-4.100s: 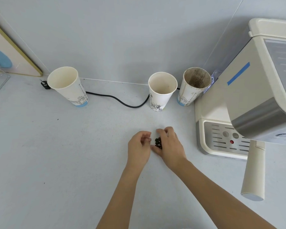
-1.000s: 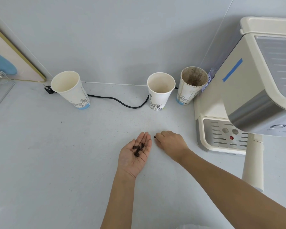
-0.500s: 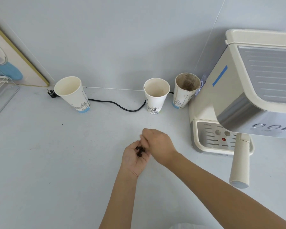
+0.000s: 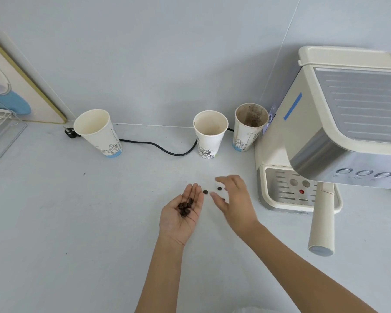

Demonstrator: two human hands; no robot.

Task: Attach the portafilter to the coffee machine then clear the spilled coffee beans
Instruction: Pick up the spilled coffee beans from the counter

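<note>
My left hand (image 4: pixel 181 216) lies palm up on the white counter, cupping several dark coffee beans (image 4: pixel 185 207). My right hand (image 4: pixel 234 196) hovers just to its right with fingers spread and nothing in it. Two loose beans, one (image 4: pixel 205 192) and another (image 4: pixel 219 188), lie on the counter between thumb and forefinger; a third shows partly under the palm. The cream coffee machine (image 4: pixel 339 123) stands at the right, and the portafilter's cream handle (image 4: pixel 322 222) sticks out from under its head toward me.
Three paper cups stand along the back wall: one at the left (image 4: pixel 98 132), one in the middle (image 4: pixel 210 133), and a coffee-stained one (image 4: pixel 250 125) beside the machine. A black power cord (image 4: pixel 158 146) runs behind them. A clear rack (image 4: pixel 0 129) sits at the far left.
My right hand has lifted off my left palm and moved right, fingers now spread over the loose beans. My left palm has opened flat with the gathered beans showing.
</note>
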